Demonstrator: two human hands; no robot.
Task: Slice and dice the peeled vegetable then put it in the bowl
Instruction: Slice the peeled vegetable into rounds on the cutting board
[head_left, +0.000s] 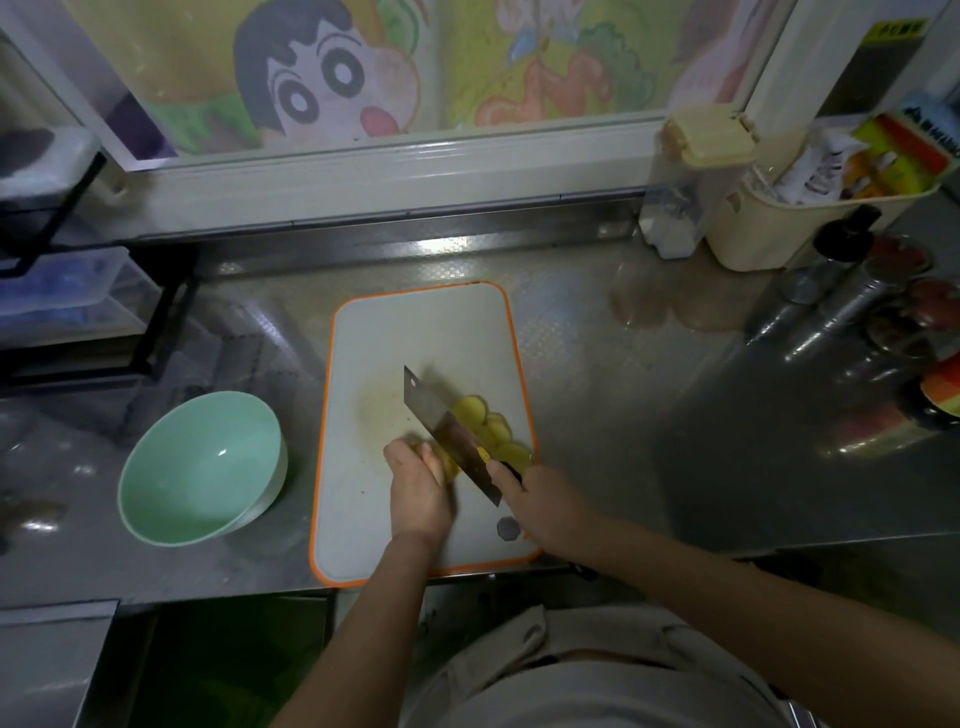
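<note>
Left hand (421, 493) is on the board (415, 327), fingers (402, 452) curled down over the uncut potato (448, 465), gripping it. Only a yellow edge shows, on the blade side of the knuckles; the rest is hidden under the hand.

Right hand (545, 506) fingers are closed round the cleaver (447, 431) handle, with the forefinger laid forward along the top of the blade. The blade runs diagonally away from the right fingers, just beside the left knuckles, touching or nearly so – blurred, cannot tell if the edge is in the potato.

Cut slices (496, 428) lie overlapping in a row on the far side of the blade from the left fingers, just ahead of the right fingertips and near the board's right edge.

The green bowl (182, 467) sits on the table (623, 389), well apart from the left fingers on their outer side – off the board and tilted.
</note>
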